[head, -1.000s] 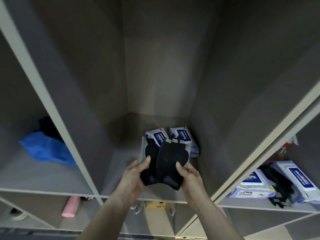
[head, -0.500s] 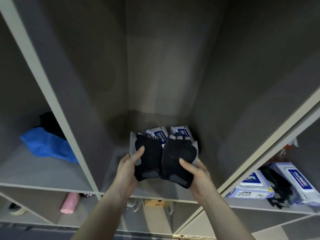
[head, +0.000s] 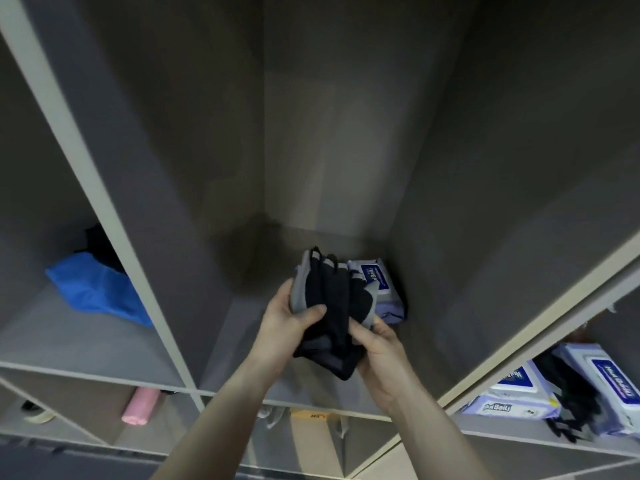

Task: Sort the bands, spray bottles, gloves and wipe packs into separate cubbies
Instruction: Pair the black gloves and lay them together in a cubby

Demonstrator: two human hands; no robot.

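Observation:
A pair of black and grey fingerless gloves is pressed together, one against the other, inside the middle cubby. My left hand grips them from the left with the thumb across the front. My right hand holds their lower right edge. Behind the gloves a white and blue wipe pack lies on the cubby floor, partly hidden. In the right cubby lie two more wipe packs with black gloves between them.
The left cubby holds a blue cloth-like item and something black behind it. Below, a pink roll lies in a lower cubby. Pale dividers separate the cubbies, and a tan box sits under the middle one.
The two gloves, held side by side and flat before, have been folded together into one stack. Both hands moved closer to each other, and one wipe pack is now covered.

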